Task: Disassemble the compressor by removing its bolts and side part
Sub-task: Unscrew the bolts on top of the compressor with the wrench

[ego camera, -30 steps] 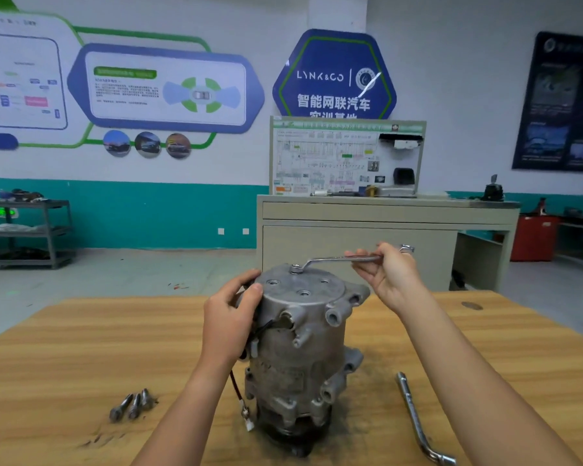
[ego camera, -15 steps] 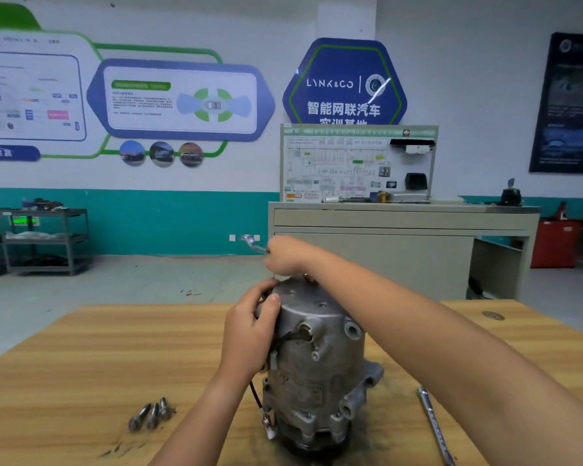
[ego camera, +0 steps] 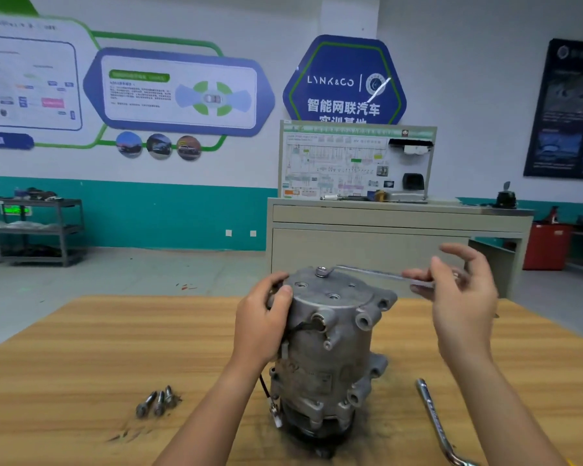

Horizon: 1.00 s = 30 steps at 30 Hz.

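Bench: a light wooden bench (ego camera: 81,381) is filling the foreground.
Cabinet: a beige metal cabinet (ego camera: 367,250) is standing beyond the bench's far edge, carrying a white wiring-diagram board (ego camera: 337,163).
Sign: a blue hexagonal wall sign (ego camera: 344,82) is hanging above it.
Trolley: a grey metal shelf trolley (ego camera: 37,229) is standing far left.

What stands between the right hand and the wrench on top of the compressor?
Nothing visible does. The right hand is at the free end of the wrench, fingers spread and blurred. The ring end sits on a bolt atop the compressor, which the left hand grips near its top.
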Each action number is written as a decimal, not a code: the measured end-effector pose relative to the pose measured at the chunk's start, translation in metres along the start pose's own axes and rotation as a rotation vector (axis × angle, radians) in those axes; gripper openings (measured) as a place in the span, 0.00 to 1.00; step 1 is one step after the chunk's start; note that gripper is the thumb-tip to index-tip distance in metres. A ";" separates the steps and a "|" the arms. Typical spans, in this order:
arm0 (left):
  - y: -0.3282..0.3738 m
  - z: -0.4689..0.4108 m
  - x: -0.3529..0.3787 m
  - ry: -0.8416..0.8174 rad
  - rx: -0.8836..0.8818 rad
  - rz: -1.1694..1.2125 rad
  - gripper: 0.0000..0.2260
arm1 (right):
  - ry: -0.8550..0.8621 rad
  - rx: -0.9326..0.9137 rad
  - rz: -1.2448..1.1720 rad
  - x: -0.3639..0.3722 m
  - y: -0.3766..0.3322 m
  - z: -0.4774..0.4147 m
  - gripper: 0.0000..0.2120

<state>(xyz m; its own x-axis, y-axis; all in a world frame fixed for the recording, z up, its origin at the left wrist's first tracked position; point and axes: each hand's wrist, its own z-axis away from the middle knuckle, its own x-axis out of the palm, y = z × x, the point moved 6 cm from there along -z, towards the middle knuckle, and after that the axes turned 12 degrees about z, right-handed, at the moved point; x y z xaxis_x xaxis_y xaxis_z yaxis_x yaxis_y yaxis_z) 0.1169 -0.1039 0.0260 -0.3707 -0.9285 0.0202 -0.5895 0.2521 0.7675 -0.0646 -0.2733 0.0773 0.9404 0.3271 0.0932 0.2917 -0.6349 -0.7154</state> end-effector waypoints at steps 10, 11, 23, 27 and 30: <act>0.005 -0.002 0.000 -0.037 0.022 -0.025 0.18 | -0.976 0.009 1.136 0.166 0.026 -0.063 0.13; 0.005 -0.002 -0.001 -0.032 0.018 -0.026 0.17 | -1.078 -0.019 1.112 0.182 0.019 -0.049 0.15; -0.016 -0.006 0.000 0.021 0.000 -0.069 0.12 | -1.227 -0.568 0.535 0.166 -0.083 0.072 0.31; -0.016 -0.006 -0.001 0.002 -0.035 0.021 0.08 | -0.805 -0.360 0.101 0.077 -0.081 0.064 0.06; -0.005 -0.004 0.000 -0.005 0.029 0.002 0.15 | -0.286 -0.140 0.004 0.018 -0.031 0.021 0.04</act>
<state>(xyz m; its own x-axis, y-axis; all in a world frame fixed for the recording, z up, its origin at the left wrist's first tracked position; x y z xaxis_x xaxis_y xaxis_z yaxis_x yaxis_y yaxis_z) 0.1230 -0.1059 0.0253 -0.3751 -0.9268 0.0184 -0.6096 0.2616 0.7483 -0.0600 -0.2329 0.0872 0.8602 0.4951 -0.1224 0.3277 -0.7205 -0.6112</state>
